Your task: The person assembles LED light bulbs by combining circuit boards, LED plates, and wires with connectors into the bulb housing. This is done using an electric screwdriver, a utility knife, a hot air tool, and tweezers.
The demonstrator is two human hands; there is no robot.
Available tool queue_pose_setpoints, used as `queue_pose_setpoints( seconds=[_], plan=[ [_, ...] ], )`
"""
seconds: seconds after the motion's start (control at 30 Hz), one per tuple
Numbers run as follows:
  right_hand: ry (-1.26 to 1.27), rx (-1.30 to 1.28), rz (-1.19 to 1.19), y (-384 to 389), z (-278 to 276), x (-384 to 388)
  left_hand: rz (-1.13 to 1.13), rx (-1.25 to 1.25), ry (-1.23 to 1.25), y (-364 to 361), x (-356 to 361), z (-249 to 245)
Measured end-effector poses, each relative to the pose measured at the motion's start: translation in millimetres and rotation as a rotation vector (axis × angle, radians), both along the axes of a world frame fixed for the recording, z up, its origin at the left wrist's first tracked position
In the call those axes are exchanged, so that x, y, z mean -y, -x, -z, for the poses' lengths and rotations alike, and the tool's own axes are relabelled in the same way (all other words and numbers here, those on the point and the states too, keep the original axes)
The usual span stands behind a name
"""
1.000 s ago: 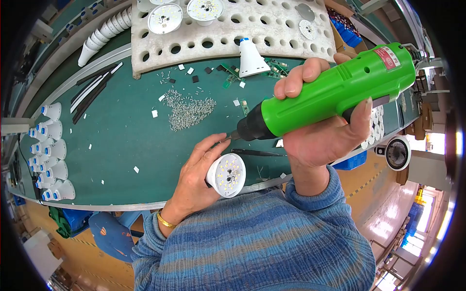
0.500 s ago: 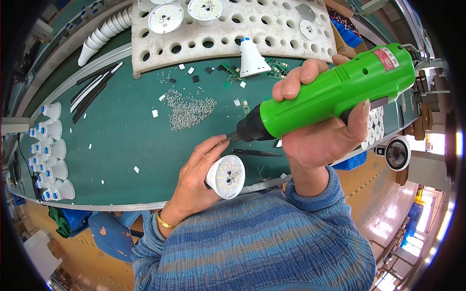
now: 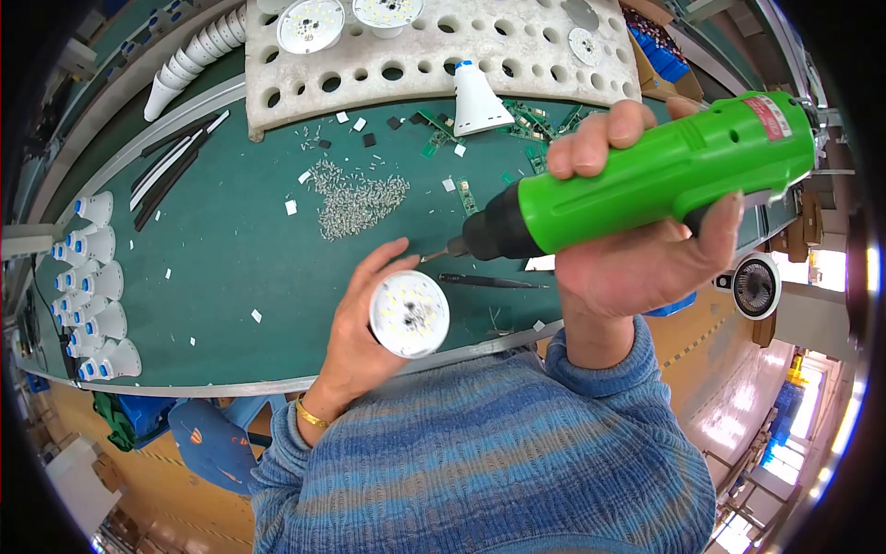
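My left hand point(image 3: 349, 340) is wrapped round a white LED bulb point(image 3: 411, 314), its flat face with yellow chips turned up toward me. The index finger of that hand stretches past the bulb. My right hand point(image 3: 628, 272) grips a green electric screwdriver point(image 3: 664, 175) with a black nose, held level and pointing left. A small shiny piece, seemingly a screw, sits at the tip of its bit, just above the bulb's rim and apart from it. Beyond the hands, a heap of small screws point(image 3: 362, 203) lies on the green bench mat point(image 3: 240, 277).
A white foam board point(image 3: 360, 92) with holes carries more bulbs at the back. One white bulb housing point(image 3: 478, 103) stands before it, near green circuit boards point(image 3: 531, 125). Several housings point(image 3: 106, 282) line the left edge. Black tweezers point(image 3: 489, 281) lie beneath the screwdriver.
My left hand has moved slightly left and up, turning the bulb's face more toward me. Its fingertips have come away from the bit. The screwdriver has shifted a little to the right.
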State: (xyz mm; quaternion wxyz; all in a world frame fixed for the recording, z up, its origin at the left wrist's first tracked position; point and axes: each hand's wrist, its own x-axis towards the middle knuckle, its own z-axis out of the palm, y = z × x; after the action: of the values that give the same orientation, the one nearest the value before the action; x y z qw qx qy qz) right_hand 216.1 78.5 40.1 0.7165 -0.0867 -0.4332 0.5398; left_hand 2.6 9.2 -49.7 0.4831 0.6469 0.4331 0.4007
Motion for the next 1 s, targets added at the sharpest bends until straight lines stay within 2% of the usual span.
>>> queue_pose_setpoints(
  seconds=[0.1,0.73,1.0],
  plan=[
    [0.034,-0.047,-0.040,0,-8,8,-0.037,0.101,0.115,3,1,3],
    [-0.021,0.101,-0.114,3,2,9,-0.067,0.036,0.046,4,-1,0],
    [-0.007,0.152,-0.091,16,1,16,-0.088,-0.010,0.102,5,2,-2]
  ],
)
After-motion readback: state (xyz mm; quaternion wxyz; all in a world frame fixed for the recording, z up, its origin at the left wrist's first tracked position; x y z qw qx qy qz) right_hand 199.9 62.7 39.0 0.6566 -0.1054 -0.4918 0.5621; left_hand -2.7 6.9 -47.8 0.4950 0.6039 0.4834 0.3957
